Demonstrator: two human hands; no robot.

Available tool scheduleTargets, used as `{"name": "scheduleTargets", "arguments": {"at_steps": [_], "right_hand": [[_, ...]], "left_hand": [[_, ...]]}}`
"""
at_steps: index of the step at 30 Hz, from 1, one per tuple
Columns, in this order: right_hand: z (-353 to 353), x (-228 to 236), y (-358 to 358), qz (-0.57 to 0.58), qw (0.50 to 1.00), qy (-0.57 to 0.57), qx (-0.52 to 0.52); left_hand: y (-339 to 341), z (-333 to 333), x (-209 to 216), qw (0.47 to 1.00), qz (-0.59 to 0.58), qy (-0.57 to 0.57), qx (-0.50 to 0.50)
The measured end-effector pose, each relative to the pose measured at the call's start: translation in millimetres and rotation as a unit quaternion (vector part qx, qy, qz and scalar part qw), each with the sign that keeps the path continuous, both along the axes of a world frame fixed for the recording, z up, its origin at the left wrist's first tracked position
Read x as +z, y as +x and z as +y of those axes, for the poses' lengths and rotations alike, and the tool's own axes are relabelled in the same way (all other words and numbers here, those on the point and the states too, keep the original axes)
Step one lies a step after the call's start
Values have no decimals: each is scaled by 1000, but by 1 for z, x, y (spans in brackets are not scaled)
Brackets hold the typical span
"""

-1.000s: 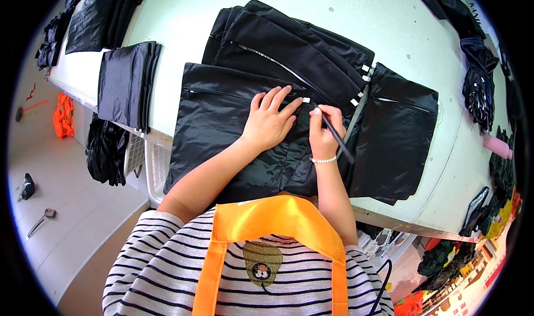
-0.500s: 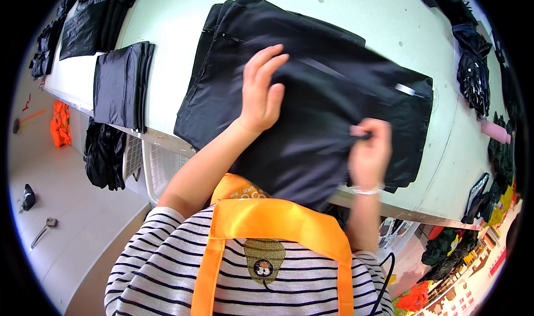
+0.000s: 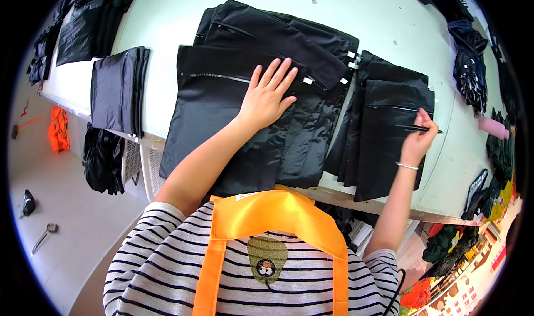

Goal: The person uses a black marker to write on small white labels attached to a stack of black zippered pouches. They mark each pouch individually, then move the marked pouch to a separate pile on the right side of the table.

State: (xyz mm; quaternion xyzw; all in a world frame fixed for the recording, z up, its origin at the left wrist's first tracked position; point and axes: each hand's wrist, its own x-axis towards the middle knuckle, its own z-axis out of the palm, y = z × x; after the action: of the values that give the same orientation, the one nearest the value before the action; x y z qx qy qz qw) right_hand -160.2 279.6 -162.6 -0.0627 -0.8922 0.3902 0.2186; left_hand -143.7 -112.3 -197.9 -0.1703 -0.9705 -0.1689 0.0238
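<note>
My left hand lies flat with fingers spread on the top black fabric piece with a zipper in the middle stack. My right hand grips a thin dark pen and rests on the top black fabric piece of the right stack. Both stacks lie on a pale green table. Small white tags show at the corners of the pieces further back.
A folded pile of black fabric sits at the table's left edge, and more dark fabric lies at the far left. Dark bundles and a pink object line the right edge. An orange item lies on the floor.
A black fabric piece was lifted from the middle stack, carried to the right and laid on the right stack. My right hand went with it; my left hand returned flat onto the middle stack.
</note>
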Motion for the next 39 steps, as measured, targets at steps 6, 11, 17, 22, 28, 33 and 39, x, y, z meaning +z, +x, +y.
{"name": "scheduleTargets", "arguments": {"at_steps": [6, 11, 17, 22, 28, 33, 39], "right_hand": [[-161, 4, 30, -76, 958, -236, 143], [-233, -20, 36, -95, 933, -301, 172], [-246, -44, 29, -66, 967, -174, 174], [-254, -50, 25, 21, 974, -155, 162], [-255, -48, 26, -7, 974, -145, 174], [-254, -48, 25, -10, 972, -138, 189], [-250, -47, 27, -4, 974, -146, 174]], "left_hand": [[47, -15, 12, 996, -58, -46, 53], [49, -14, 15, 997, -36, -15, 60], [41, -16, 11, 996, -29, 74, 39], [42, -18, 9, 996, -35, 78, 39], [41, -18, 8, 996, -35, 75, 38], [40, -17, 9, 996, -35, 73, 39], [41, -16, 8, 996, -30, 79, 38]]}}
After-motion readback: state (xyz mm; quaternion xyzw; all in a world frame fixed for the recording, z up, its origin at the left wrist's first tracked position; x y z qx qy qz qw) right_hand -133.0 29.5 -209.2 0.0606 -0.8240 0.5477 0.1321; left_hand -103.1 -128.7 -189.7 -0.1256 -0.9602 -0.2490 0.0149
